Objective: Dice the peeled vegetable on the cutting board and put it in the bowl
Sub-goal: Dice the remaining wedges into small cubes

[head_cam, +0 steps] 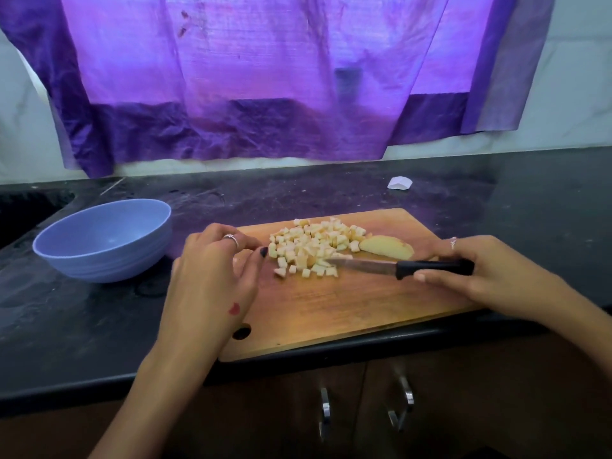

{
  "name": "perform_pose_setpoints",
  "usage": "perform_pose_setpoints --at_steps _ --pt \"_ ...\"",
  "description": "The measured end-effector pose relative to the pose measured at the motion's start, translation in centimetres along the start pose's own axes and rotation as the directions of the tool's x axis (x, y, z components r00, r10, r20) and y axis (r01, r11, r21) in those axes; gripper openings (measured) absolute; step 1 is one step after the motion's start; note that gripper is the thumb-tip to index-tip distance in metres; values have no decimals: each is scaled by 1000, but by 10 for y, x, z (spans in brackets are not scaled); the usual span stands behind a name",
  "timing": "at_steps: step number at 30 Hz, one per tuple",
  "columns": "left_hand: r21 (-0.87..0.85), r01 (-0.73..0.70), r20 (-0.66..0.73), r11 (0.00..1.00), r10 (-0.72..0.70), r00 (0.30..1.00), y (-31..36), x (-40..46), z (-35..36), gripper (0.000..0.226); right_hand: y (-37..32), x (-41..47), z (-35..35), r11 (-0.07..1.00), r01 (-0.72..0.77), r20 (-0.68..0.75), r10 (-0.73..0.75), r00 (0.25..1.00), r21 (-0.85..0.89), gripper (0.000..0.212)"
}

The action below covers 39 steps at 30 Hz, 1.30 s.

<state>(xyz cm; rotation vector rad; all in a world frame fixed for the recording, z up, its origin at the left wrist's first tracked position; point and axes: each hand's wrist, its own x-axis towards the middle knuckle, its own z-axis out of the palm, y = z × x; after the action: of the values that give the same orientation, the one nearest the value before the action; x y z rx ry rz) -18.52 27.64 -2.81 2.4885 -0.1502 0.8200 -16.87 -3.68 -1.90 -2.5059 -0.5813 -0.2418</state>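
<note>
A wooden cutting board point(347, 313) lies on the black counter. A pile of pale diced vegetable cubes point(311, 246) sits on its far half, with one uncut peeled slice point(387, 248) to the right of the pile. My right hand point(490, 276) grips the black handle of a knife point(433, 268); its blade points left and its tip reaches the near edge of the pile. My left hand point(215, 273) hovers at the board's left end, fingers loosely curled beside the cubes and holding nothing. The blue bowl point(99, 253) stands empty on the counter, left of the board.
A sink recess point(23, 210) lies at the far left of the counter. A small white scrap point(400, 183) sits behind the board near the wall. A purple curtain point(265, 77) hangs above. Cabinet doors with metal handles point(400, 409) are below the counter edge.
</note>
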Motion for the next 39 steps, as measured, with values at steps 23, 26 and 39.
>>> perform_pose_setpoints --at_steps 23,26,39 --pt "-34 -568 536 822 495 684 105 79 105 22 44 -5 23 688 73 -458 396 796 722 9" --pt "-57 -625 476 778 572 668 98 76 107 20 43 -6 24 689 91 -467 381 798 719 10" --pt "-62 -657 350 752 633 691 91 72 97 17 43 -8 24 710 62 -454 377 807 701 9"
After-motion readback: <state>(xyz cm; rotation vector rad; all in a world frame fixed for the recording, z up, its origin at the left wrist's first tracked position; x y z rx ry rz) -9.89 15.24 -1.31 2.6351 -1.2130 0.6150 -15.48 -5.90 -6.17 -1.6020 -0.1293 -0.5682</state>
